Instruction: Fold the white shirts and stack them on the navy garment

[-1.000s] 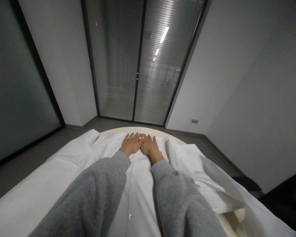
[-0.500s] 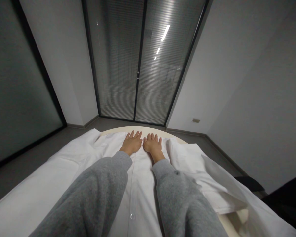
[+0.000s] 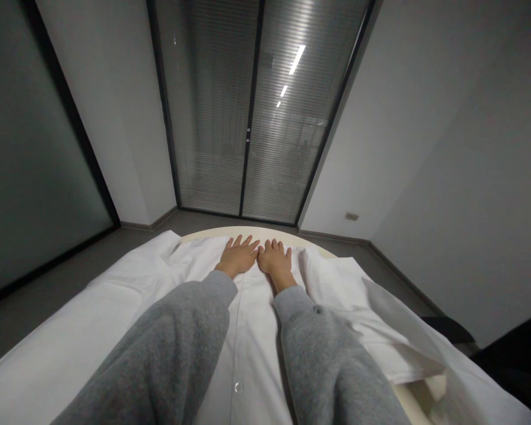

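A white coat with a button front lies spread over a round, pale table, and its sides hang past the edge. My left hand rests palm down on the far end of the coat with its fingers spread. Right beside it, my right hand presses flat on the same fabric, fingers stretched out. The two hands meet or nearly meet at the thumbs. One button shows on the front strip between my forearms. Fabric beneath both grey sleeves is hidden.
Beyond the table stands a glass door with blinds, in a dark frame. A frosted panel is on the left, and a white wall on the right. A black chair is partly visible at lower right.
My left hand has shifted very slightly to the right, its fingers turned a little toward my right hand. The coat and my right hand look almost the same.
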